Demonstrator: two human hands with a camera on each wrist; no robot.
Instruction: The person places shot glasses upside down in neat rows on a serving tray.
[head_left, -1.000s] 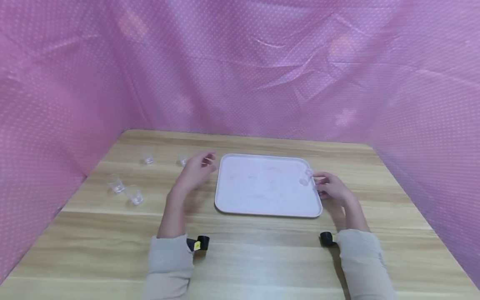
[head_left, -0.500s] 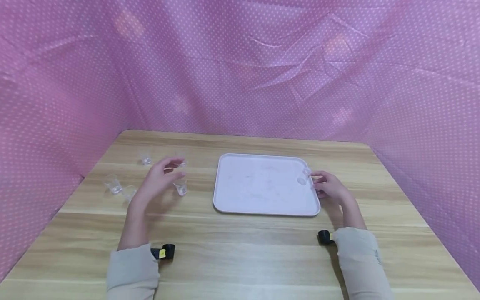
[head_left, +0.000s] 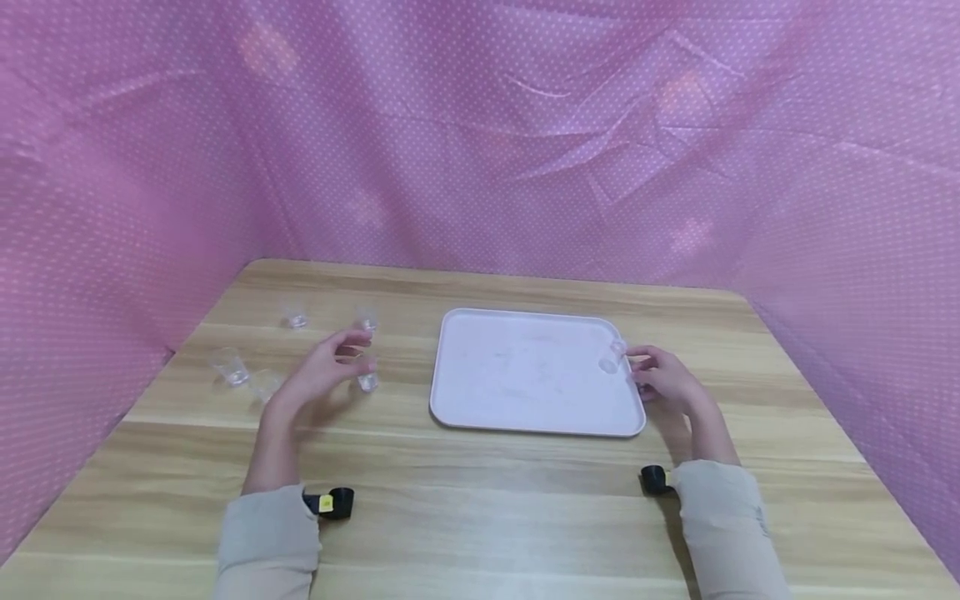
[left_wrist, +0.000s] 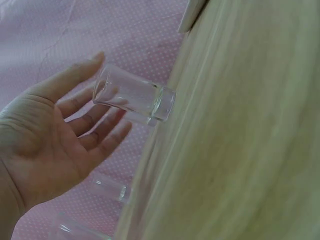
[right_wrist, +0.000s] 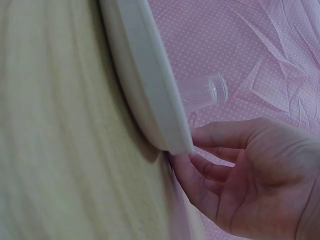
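In the head view, a small clear glass (head_left: 367, 382) stands upright at my left hand (head_left: 322, 367). The left fingers are loosely spread about it; in the left wrist view, the thumb is by the rim of this glass (left_wrist: 130, 92) and a gap shows below the fingers (left_wrist: 107, 140). My right hand (head_left: 667, 379) grips the right edge of the white tray (head_left: 525, 375). Seen from the right wrist, thumb and fingers pinch the tray's rim (right_wrist: 165, 115). An upside-down glass (head_left: 613, 357) rests on the tray just beside the right fingertips.
On the wooden table (head_left: 525, 500), several more clear glasses stand to the left, including a back glass (head_left: 297, 317), one (head_left: 367, 319) beyond the left fingers, and a left glass (head_left: 231, 368). A pink dotted cloth (head_left: 480, 142) hangs around the table.
My left hand has moved left from near the tray's left edge to the upright glass, its fingers settling around it. The right hand has stayed at the tray's edge.
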